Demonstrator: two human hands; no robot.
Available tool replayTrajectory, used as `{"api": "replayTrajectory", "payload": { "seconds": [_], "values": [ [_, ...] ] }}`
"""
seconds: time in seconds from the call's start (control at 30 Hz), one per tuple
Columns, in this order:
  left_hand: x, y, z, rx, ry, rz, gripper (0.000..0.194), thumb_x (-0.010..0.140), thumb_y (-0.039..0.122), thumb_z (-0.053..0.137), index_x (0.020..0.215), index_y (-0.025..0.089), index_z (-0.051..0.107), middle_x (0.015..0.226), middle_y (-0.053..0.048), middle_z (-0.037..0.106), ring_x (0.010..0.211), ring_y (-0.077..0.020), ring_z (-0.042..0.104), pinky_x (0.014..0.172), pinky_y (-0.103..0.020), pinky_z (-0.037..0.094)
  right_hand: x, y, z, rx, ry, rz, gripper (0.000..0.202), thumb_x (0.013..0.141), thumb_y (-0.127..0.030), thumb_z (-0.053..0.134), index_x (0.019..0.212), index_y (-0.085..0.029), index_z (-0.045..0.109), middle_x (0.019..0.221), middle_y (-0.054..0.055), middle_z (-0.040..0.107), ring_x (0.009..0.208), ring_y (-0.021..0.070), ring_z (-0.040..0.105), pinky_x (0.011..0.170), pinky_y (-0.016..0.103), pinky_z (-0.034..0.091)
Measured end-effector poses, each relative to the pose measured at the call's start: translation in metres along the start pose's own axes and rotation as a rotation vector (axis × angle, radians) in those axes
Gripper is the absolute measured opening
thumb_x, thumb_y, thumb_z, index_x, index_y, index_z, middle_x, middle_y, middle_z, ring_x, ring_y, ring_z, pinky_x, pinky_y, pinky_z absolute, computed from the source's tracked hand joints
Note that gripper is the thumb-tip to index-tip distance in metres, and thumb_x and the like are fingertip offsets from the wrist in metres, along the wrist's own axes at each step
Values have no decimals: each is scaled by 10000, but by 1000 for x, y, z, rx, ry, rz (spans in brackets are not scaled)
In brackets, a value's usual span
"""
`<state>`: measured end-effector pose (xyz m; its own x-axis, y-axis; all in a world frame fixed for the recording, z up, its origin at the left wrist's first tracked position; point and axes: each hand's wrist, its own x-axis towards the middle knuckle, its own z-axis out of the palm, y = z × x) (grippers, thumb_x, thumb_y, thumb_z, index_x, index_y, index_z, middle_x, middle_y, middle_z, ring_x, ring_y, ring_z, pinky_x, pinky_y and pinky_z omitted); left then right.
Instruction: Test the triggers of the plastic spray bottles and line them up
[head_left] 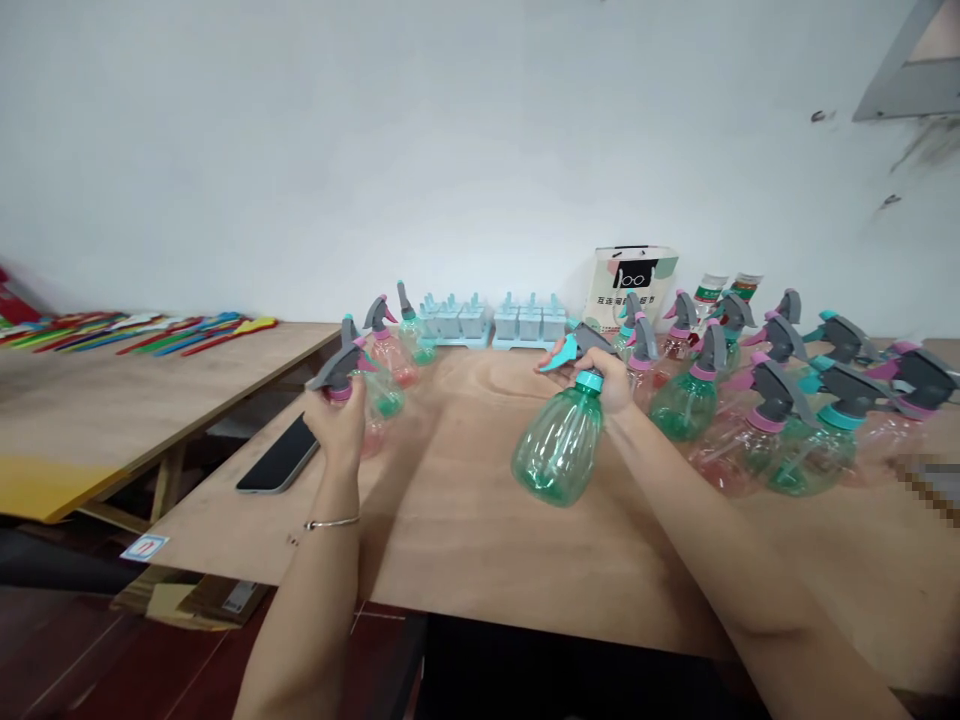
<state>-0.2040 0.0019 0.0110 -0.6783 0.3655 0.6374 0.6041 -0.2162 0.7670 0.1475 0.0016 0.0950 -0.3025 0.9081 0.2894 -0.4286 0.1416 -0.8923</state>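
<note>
My right hand is closed round the grey head and turquoise collar of a clear green spray bottle. That bottle hangs tilted over the table, its turquoise trigger pointing left. On the left, my left hand grips a pink spray bottle by its grey and pink head, hiding part of its body. Just behind it stand a green spray bottle, another pink one and a further green one.
Several pink and green spray bottles crowd the right side. Pale blue popsicle moulds and a paper bag stand by the wall. A phone lies near my left hand. Colourful flat strips cover part of the left table.
</note>
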Motion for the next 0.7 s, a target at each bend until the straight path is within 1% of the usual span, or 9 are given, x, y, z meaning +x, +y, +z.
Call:
{"api": "replayTrajectory", "payload": {
  "seconds": [0.03,0.07,0.17,0.27,0.37,0.43,0.5,0.6,0.7],
  "values": [
    [-5,6,2,12,18,-14,360,763,357,694,1033,140,595,968,-49,671,968,-220,661,970,-393,504,-1,-1,2,7,8,-5,192,490,-302,535,672,-249,561,674,41,684,845,300,692,811,461,570],
    [-11,12,3,7,-12,-10,342,758,361,689,1009,137,627,931,-43,673,941,-216,661,961,-391,504,-1,-3,2,16,11,-6,198,489,-293,542,681,-252,566,671,37,680,845,296,691,813,456,571],
    [-25,30,8,-79,-137,-11,335,785,411,651,966,130,678,837,-29,660,835,-191,638,886,-362,514,-1,-4,0,51,11,2,189,486,-278,550,674,-252,563,635,29,652,833,284,691,818,440,577],
    [-36,42,15,-222,-263,-20,394,817,483,622,1001,141,689,843,-41,654,800,-184,611,781,-321,515,0,-2,-5,45,0,-13,162,488,-285,539,643,-240,551,603,32,627,815,281,691,798,431,587],
    [-46,46,25,-296,-309,-26,396,798,526,654,947,160,672,870,-59,650,881,-211,608,765,-311,509,1,1,-6,25,-22,-47,144,501,-280,544,635,-232,554,622,34,634,818,269,689,781,407,589],
    [-54,45,32,-293,-344,-65,379,786,543,662,834,168,634,804,-45,621,858,-206,603,743,-301,504,2,2,-5,31,-36,-62,138,517,-273,554,650,-237,557,636,26,640,828,260,689,783,399,584],
    [-65,41,39,-304,-427,-87,377,782,545,660,794,173,597,768,-24,598,815,-187,600,737,-294,501,2,3,-3,27,-40,-56,139,524,-275,558,659,-244,553,634,19,640,836,261,690,784,404,580],
    [-84,35,48,-380,-592,-46,400,762,517,698,952,179,598,933,-42,648,933,-201,630,869,-334,508,3,3,-2,-2,-8,-61,144,509,-294,537,644,-244,539,644,32,647,848,275,689,771,413,582],
    [-104,31,56,-450,-723,-9,594,750,474,747,1235,224,511,1256,-88,612,1206,-247,585,1060,-400,448,3,2,-3,-30,18,-79,133,488,-292,522,606,-237,497,668,52,656,860,281,690,748,405,588]
  ]
}}
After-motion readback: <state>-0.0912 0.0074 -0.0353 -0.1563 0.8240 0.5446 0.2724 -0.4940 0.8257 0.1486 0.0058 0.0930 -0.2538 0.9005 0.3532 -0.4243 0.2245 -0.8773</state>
